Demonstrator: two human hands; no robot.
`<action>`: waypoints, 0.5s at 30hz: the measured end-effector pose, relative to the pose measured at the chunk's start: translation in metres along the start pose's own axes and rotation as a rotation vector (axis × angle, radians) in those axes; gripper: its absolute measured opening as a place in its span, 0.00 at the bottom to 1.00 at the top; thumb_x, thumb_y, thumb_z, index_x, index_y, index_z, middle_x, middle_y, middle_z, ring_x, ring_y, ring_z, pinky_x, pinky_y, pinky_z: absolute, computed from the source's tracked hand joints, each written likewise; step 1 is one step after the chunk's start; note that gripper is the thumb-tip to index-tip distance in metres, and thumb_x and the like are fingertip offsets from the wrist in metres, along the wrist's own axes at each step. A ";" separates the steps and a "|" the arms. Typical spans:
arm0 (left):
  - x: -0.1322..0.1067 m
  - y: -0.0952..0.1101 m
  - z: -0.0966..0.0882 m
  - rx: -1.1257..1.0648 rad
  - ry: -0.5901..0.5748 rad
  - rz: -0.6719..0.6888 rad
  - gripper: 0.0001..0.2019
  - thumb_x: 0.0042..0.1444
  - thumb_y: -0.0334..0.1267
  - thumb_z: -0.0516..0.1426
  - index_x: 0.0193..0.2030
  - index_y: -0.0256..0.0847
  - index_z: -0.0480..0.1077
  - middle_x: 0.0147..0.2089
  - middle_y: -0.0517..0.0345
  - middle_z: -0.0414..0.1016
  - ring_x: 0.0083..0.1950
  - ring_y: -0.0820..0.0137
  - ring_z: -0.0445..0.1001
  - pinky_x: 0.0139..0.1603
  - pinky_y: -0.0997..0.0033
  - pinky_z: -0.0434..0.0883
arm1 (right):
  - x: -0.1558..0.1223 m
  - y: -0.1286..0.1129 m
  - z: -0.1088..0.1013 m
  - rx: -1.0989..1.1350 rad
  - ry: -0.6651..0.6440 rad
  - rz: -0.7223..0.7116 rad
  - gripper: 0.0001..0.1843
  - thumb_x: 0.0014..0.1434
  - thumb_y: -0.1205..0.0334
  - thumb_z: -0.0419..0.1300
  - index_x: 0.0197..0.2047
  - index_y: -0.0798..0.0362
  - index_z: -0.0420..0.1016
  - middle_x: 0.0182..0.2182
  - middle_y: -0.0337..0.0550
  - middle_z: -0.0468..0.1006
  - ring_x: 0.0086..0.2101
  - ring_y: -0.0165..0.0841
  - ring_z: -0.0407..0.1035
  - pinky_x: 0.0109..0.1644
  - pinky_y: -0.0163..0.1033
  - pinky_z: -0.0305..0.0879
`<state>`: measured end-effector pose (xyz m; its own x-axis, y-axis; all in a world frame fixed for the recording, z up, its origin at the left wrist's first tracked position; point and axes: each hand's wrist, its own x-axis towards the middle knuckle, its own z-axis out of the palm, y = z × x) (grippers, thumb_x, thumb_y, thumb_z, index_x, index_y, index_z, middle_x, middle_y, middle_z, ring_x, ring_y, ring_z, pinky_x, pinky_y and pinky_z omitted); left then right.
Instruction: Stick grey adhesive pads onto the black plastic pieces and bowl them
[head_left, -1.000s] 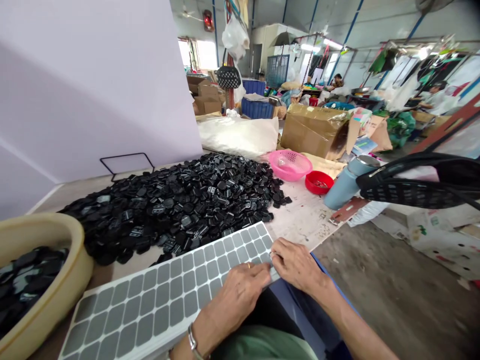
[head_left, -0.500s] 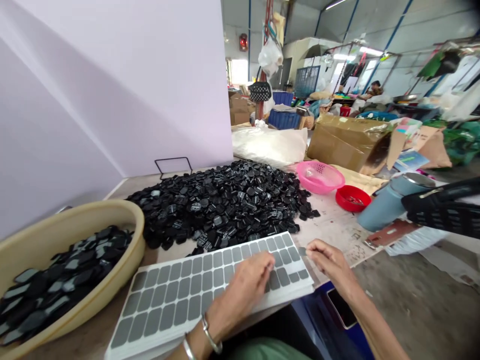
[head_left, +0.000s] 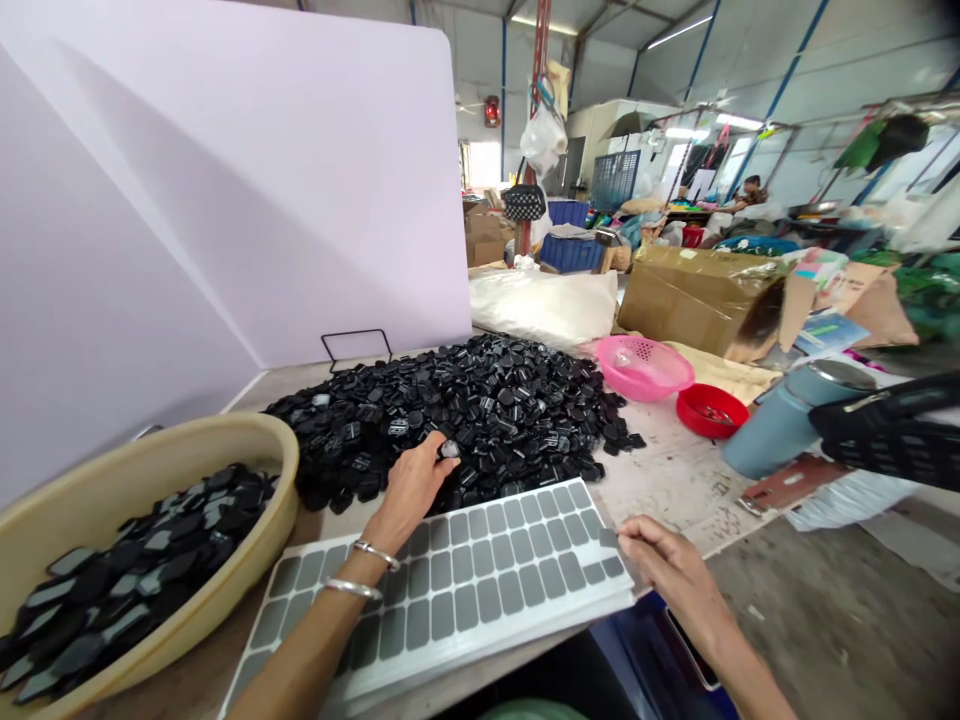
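My left hand (head_left: 411,482), with two metal bangles on its wrist, reaches over the sheet to the near edge of a heap of small black plastic pieces (head_left: 517,400). Its thumb and fingers pinch one black piece (head_left: 448,450) with a shiny face. Beside the right end of the white sticker sheet (head_left: 581,562), my right hand (head_left: 667,565) is closed on a grey sticker (head_left: 607,538) between thumb and forefinger. Rows of grey rounded stickers cover the sheet, which lies on a stack of sheets. A gap shows near its right end.
At left stands a cream basin (head_left: 289,470) of black pieces with grey faces. A pink basket (head_left: 645,368), red bowl (head_left: 711,410) and blue-grey tumbler (head_left: 795,415) stand at right. A pale panel (head_left: 300,180) rises behind. A person (head_left: 751,192) sits far back.
My left hand has moved from the sticker sheet up to the heap and now pinches a black piece. My right hand stays by the sheet's right end, its sticker now overlapping the sheet's edge.
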<state>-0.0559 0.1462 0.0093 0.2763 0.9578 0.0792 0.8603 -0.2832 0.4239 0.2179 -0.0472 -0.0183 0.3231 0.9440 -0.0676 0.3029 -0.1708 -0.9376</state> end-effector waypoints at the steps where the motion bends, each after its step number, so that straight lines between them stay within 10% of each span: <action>1: -0.002 0.002 -0.001 -0.028 0.013 0.000 0.08 0.58 0.40 0.54 0.42 0.43 0.69 0.33 0.56 0.77 0.38 0.62 0.75 0.36 0.70 0.63 | 0.000 0.000 0.001 0.015 0.002 0.009 0.15 0.55 0.48 0.55 0.31 0.52 0.72 0.21 0.33 0.59 0.23 0.28 0.52 0.27 0.34 0.49; 15: -0.107 0.057 0.033 -0.707 -0.121 0.172 0.08 0.57 0.35 0.54 0.40 0.44 0.74 0.31 0.61 0.75 0.30 0.72 0.70 0.33 0.75 0.64 | -0.017 -0.039 0.071 0.533 -0.422 0.123 0.28 0.51 0.56 0.62 0.56 0.49 0.69 0.31 0.36 0.69 0.19 0.20 0.58 0.17 0.26 0.45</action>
<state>-0.0229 0.0260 -0.0047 0.4626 0.8792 0.1143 0.3305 -0.2906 0.8980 0.1373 -0.0363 -0.0045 -0.0827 0.9742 -0.2098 -0.2307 -0.2235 -0.9470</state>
